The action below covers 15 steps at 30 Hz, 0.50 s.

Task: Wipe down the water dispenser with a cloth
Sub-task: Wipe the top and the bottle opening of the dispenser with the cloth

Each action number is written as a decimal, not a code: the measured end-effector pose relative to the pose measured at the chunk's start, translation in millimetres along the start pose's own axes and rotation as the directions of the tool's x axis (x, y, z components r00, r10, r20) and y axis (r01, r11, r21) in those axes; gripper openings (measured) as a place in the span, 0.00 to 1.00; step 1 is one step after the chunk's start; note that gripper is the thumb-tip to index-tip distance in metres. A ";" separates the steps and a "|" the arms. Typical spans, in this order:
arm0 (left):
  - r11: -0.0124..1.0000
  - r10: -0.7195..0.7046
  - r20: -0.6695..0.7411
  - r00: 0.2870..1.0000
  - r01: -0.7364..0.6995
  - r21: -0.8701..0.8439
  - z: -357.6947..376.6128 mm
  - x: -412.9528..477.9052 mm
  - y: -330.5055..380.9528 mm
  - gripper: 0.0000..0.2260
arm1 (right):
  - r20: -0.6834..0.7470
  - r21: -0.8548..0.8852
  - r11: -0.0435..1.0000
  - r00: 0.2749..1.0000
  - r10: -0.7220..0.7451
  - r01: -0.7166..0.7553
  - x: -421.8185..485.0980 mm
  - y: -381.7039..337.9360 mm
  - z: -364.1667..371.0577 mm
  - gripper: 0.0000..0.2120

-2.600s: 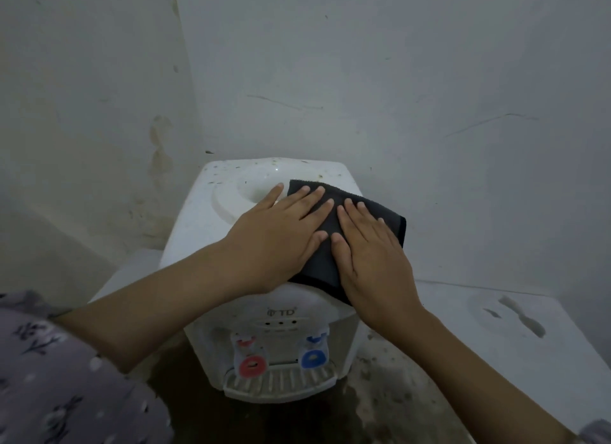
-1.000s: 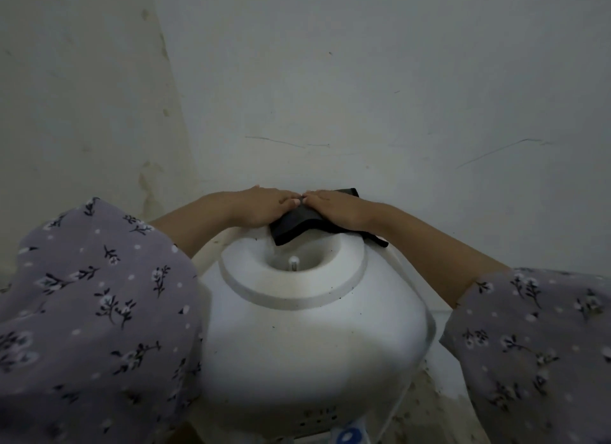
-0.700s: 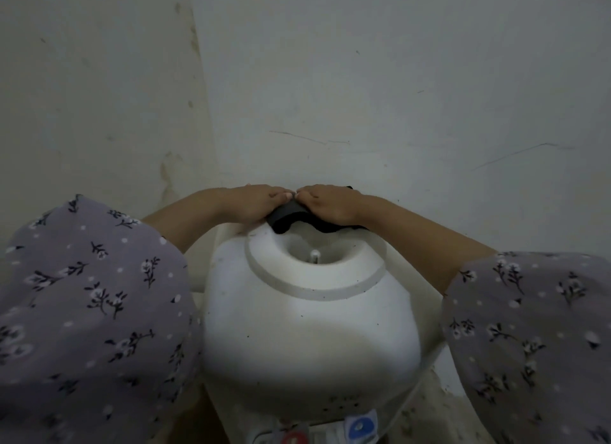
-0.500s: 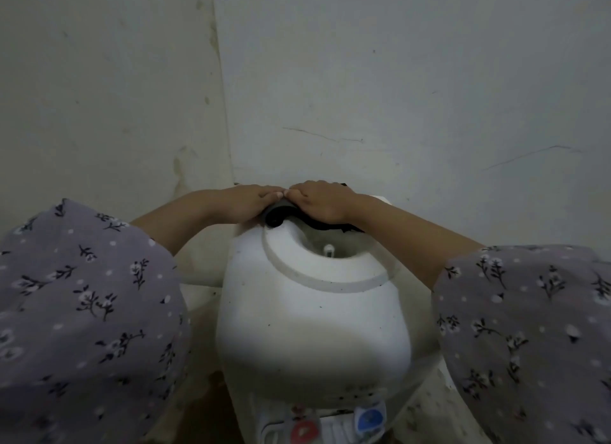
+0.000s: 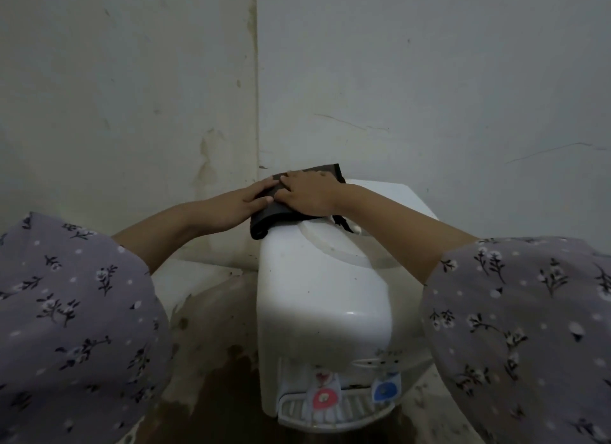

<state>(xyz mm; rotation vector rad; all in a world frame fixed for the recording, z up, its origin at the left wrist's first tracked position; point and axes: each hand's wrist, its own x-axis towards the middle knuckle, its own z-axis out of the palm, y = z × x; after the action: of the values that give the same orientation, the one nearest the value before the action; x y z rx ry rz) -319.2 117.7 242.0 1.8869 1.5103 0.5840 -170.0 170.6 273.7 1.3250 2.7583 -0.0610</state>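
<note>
**Dispenser Top, Rear Corner: Cloth Under Both Hands**

Item count: one water dispenser, one cloth, two hands, two taps, one drip tray.

1. The white dispenser stands in a wall corner, its front facing 6 o'clock.
2. The dark cloth lies on the top of the dispenser at the 11 o'clock corner. Its left part hangs over the side edge, and a loose end trails toward 3 o'clock.
3. The left hand lies against the overhanging part of the cloth from 9 o'clock, fingers straight and together, gripping nothing.
4. The right hand lies flat on top of the cloth, fingers extended and slightly spread, pressing down without clenching. The fingertips of both hands touch.
5. On the front panel, one red tap sits at 7 o'clock and one blue tap at 5 o'clock, both above the tray.
6. A faint marking above the taps is too blurred to read.
7. Two grey floral sleeves frame the view.
</note>
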 end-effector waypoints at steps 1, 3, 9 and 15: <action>0.999 -0.001 -0.011 1.000 0.000 -0.040 2.6 -4.4 -0.1 0.22 | -0.018 0.004 1.000 1.000 0.004 -0.004 -2.5 -2.3 1.6 0.22; 0.996 0.005 -0.036 0.999 -0.008 -0.092 7.9 -12.5 0.7 0.22 | -0.046 0.010 1.000 0.999 0.007 -0.007 -8.6 -6.5 3.7 0.21; 0.987 0.037 -0.098 0.995 -0.052 -0.151 21.6 -33.9 4.9 0.22 | -0.102 0.021 1.000 0.995 -0.017 0.019 -30.3 -14.7 8.4 0.23; 0.990 0.063 -0.136 0.989 -0.079 -0.118 33.2 -51.0 9.1 0.22 | -0.163 0.065 0.997 0.986 -0.029 0.040 -56.0 -19.7 11.9 0.24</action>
<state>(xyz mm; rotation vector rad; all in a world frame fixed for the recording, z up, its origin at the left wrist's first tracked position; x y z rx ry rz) -302.3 60.2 228.0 1.8438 1.4581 0.8299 -149.9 113.9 266.9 1.3559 2.9395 -0.0516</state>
